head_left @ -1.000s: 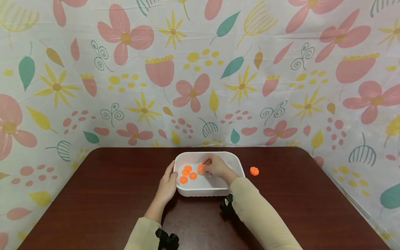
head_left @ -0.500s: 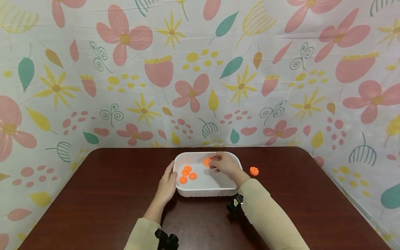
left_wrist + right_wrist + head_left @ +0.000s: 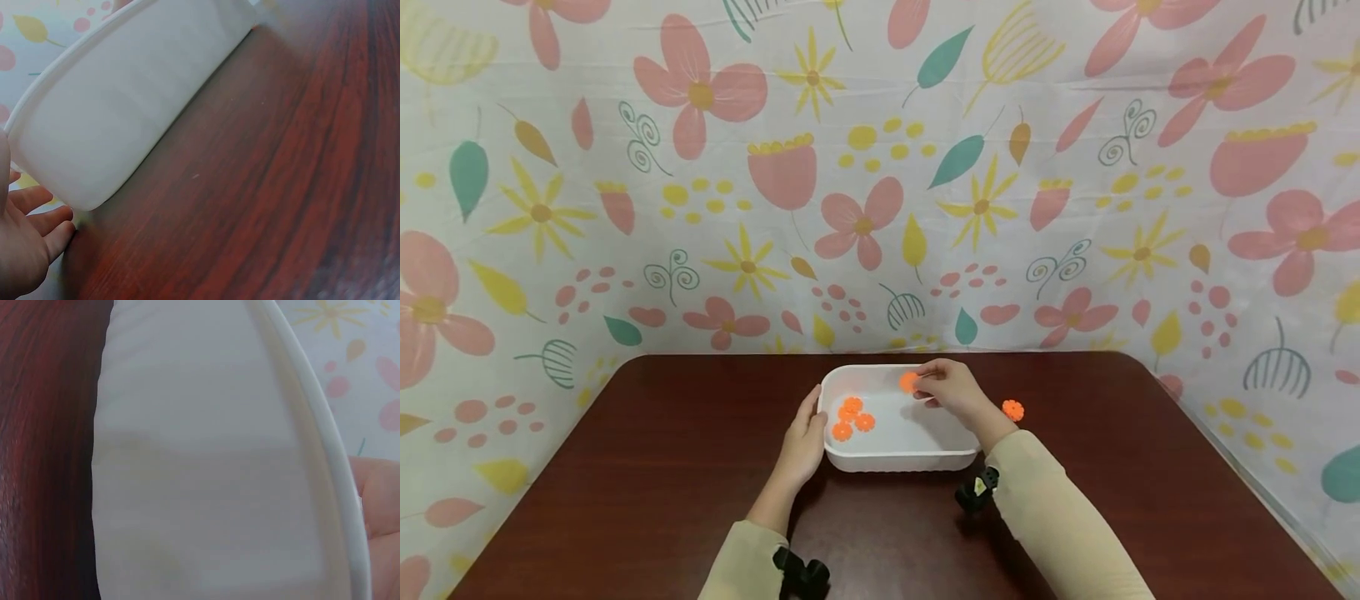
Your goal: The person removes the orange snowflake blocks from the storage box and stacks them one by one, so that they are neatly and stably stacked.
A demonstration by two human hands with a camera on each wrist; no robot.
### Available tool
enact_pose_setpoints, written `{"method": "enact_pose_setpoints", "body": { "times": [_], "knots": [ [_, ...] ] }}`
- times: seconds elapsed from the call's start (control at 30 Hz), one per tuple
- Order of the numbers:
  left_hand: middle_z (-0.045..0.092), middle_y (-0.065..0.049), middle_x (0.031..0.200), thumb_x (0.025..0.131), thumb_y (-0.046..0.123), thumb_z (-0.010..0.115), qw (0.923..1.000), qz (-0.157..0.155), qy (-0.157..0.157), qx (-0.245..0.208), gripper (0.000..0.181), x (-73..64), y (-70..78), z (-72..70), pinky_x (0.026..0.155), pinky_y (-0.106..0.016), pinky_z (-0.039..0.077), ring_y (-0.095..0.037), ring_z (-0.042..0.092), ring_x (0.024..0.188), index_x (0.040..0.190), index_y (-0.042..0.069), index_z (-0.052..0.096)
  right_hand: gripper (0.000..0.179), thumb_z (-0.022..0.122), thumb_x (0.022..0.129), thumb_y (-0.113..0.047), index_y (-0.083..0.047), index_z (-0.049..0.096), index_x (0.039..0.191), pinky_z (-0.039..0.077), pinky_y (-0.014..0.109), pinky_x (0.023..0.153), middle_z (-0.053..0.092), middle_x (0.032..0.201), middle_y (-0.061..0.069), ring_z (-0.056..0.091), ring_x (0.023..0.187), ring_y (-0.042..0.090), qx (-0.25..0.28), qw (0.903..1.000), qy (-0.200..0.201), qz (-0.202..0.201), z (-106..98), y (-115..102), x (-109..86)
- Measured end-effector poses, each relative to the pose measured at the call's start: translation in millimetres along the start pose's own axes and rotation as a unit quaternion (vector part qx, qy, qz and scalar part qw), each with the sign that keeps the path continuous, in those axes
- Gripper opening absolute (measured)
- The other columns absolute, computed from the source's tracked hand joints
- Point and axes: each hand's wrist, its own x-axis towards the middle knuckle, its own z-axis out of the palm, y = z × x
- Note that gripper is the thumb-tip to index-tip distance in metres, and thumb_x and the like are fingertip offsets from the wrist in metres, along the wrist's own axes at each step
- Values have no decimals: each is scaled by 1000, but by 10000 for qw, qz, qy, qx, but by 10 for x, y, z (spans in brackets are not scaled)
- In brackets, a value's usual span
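Pinches an orange flower (image 3: pixel 908 382) between thumb and fingers of the right hand (image 3: pixel 953 392), within the outline of the white tray (image 3: pixel 902 462) at lower centre of the frame. Touches the tray's left end with the loosely extended fingers of the left hand (image 3: pixel 801 443).

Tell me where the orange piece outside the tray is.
In the head view, the piece lies on the table, right of the tray, near the right sleeve.

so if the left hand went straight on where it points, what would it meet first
Most likely the white tray: the left hand lies at its left side. Whether it would push the tray or slide past is hard to judge.
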Motion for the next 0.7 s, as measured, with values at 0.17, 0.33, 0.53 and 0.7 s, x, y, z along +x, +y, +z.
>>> {"method": "enact_pose_setpoints", "body": {
  "times": [0.17,0.33,0.53,0.7],
  "knots": [
    [33,-13,152,100,27,35,10000,-26,30,8,50,-5,1,-3,108,-56,29,-35,35,136,149,23,28,27,62,91,-12,0,59,115,56,33,73,68,104,14,67,81,13,66,9999,-11,-93,-84,21,-18],
    [34,-14,151,100,27,35,10000,23,35,10,50,-2,4,-2,108,-56,30,-35,36,135,149,22,29,28,61,91,-12,0,59,116,56,33,74,68,105,15,67,82,14,83,9998,18,-153,-168,34,-28],
    [34,-13,151,100,27,35,10000,20,39,18,50,0,3,4,109,-56,29,-35,35,136,149,22,29,29,63,90,-13,0,60,115,57,33,73,69,103,14,68,81,13,14,9999,127,-105,-253,30,-39],
    [33,-13,152,100,26,36,10000,-15,78,21,49,-8,2,5,110,-56,27,-34,33,137,149,24,29,30,61,91,-13,1,60,117,57,33,73,68,105,15,68,81,13,101,9997,196,-116,-359,41,-50]
  ]
}}
